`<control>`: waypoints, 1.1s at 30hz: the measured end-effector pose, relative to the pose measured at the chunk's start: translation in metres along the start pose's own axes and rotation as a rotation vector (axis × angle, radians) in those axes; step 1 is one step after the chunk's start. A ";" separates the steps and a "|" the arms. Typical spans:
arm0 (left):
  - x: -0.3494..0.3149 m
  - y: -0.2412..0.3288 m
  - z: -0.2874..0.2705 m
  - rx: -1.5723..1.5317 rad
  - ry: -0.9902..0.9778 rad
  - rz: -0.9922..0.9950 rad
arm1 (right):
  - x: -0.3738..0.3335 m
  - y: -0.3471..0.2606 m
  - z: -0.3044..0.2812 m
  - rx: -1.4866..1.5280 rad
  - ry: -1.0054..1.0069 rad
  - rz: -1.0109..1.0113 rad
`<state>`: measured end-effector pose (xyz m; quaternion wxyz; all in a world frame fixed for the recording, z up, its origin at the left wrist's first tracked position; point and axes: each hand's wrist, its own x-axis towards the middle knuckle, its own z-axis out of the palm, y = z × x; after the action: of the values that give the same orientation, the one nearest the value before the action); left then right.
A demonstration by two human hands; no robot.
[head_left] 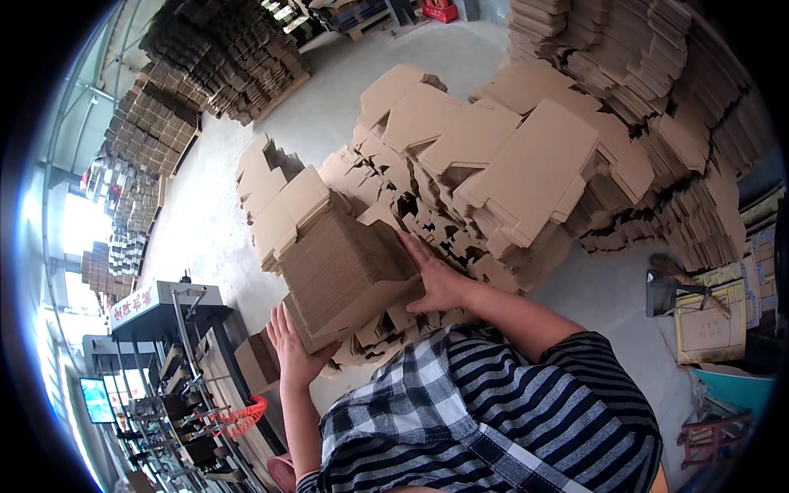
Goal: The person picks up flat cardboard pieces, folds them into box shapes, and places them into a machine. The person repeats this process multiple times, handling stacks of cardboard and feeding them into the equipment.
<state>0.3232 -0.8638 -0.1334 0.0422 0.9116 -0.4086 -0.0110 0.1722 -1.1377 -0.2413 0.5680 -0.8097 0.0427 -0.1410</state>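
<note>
Head view: a thick block of brown corrugated cardboard sheets (329,271), stacked tight with its ridged edges showing, sits at the centre of the frame between the person's two bare hands. The left hand (297,349) is at its lower-left side, palm open, the fingers close together and nearly straight against the cardboard, the thumb apart and toward the block's lower edge. The right hand (436,281) is at the block's right side, half open, with the fingers pointing to the upper left and the thumb spread below them. Whether the block's weight rests in the hands or on the cardboard beneath cannot be told.

Just beyond it, to the upper left, is a smaller pile of flat cardboard blanks (271,205); a broad, uneven heap of die-cut blanks (530,172) spreads toward the upper right. Pale grey floor (205,181) shows around them. Tall cardboard stacks (226,62) stand at the upper left. At the lower left are a machine with a white top housing (156,308), a lit screen (97,400) and an orange-red mesh basket (242,417).
</note>
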 end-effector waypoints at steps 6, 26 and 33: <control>-0.003 -0.003 0.003 0.027 -0.022 -0.023 | 0.002 0.006 -0.002 -0.028 -0.006 -0.018; 0.008 0.004 -0.009 0.070 -0.103 -0.063 | 0.032 0.010 -0.028 -0.108 -0.108 0.073; -0.011 -0.001 0.010 -0.014 0.032 -0.060 | 0.022 0.036 -0.029 0.066 -0.084 0.162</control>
<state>0.3159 -0.8552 -0.1435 0.0549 0.9232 -0.3803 -0.0003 0.1886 -1.1816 -0.2623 0.6051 -0.7897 0.0793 -0.0618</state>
